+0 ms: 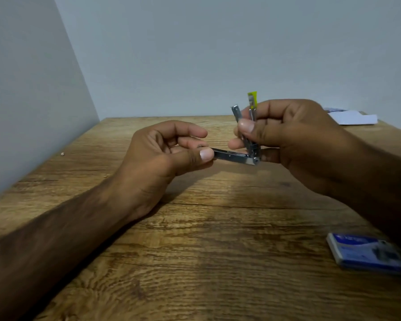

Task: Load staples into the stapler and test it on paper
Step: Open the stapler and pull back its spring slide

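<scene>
**Opened stapler held between both hands above the table**

The left hand pinches the flat metal base of the stapler; the right hand grips its upright, yellow-tipped arms. Beneath lies the grained wooden table. Farther right: white paper and a blue staple box.

Mid-frame above wooden table: left hand pinching base of opened stapler, right hand gripping upright arms. Blue staple box lower right; paper right edge.
</scene>
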`<state>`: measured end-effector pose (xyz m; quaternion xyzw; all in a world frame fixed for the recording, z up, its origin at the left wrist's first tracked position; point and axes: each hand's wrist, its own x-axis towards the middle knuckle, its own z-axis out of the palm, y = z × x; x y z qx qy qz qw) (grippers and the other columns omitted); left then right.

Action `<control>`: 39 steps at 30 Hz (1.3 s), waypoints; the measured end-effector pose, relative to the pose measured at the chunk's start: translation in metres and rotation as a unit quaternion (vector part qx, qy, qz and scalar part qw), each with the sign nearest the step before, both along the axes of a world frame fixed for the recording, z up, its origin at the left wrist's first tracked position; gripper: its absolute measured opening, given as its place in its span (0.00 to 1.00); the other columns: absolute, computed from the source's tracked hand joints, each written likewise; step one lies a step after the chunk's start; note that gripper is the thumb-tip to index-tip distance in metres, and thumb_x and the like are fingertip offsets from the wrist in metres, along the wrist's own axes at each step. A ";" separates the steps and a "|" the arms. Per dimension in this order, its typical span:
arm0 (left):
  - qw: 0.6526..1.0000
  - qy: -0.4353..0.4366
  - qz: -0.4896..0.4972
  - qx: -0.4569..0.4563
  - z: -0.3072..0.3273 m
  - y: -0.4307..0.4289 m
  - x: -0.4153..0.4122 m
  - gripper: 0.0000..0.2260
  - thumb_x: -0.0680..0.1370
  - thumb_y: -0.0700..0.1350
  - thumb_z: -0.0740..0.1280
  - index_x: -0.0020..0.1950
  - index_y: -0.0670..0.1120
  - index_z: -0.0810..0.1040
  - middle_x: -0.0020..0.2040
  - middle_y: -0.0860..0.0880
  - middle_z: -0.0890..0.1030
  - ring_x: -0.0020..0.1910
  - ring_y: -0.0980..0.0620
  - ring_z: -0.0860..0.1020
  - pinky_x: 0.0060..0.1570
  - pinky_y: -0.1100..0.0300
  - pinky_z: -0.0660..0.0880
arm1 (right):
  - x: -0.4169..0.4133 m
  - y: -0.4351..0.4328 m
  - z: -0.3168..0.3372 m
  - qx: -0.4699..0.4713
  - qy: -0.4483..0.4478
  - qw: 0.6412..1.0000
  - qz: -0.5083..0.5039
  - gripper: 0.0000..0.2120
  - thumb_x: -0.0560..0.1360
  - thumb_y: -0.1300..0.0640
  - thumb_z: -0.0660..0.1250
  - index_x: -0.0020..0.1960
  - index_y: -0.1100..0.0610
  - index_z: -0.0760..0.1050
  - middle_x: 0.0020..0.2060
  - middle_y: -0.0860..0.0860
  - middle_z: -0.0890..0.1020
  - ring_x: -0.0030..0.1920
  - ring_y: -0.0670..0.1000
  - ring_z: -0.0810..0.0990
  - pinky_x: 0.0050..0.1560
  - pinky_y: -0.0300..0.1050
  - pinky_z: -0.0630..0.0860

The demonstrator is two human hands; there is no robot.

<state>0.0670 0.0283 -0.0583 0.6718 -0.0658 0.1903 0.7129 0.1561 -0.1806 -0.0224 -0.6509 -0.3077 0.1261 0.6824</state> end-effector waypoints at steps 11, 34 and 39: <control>0.972 0.037 -0.027 0.230 0.018 0.051 -0.006 0.13 0.65 0.38 0.79 0.49 0.47 0.86 0.41 0.47 0.84 0.41 0.52 0.83 0.47 0.63 0.82 | 0.021 -0.017 -0.005 -0.150 0.044 0.982 0.104 0.18 0.60 0.61 0.79 0.49 0.65 0.85 0.46 0.64 0.88 0.43 0.53 0.88 0.45 0.42 0.85; 0.873 0.058 -0.111 0.471 0.022 0.009 -0.027 0.18 0.74 0.53 0.74 0.62 0.56 0.76 0.45 0.52 0.80 0.37 0.49 0.79 0.39 0.46 0.78 | 0.014 -0.013 -0.009 -0.294 -0.113 0.934 0.171 0.11 0.65 0.59 0.83 0.47 0.55 0.86 0.34 0.50 0.86 0.32 0.41 0.81 0.30 0.31 0.74; 0.861 -0.028 -0.094 0.499 0.015 -0.009 -0.028 0.13 0.79 0.48 0.71 0.63 0.53 0.76 0.42 0.52 0.79 0.32 0.49 0.77 0.32 0.56 0.75 | 0.008 -0.008 -0.012 -0.272 -0.115 0.936 0.190 0.16 0.65 0.63 0.83 0.50 0.55 0.84 0.39 0.54 0.87 0.39 0.49 0.82 0.38 0.39 0.79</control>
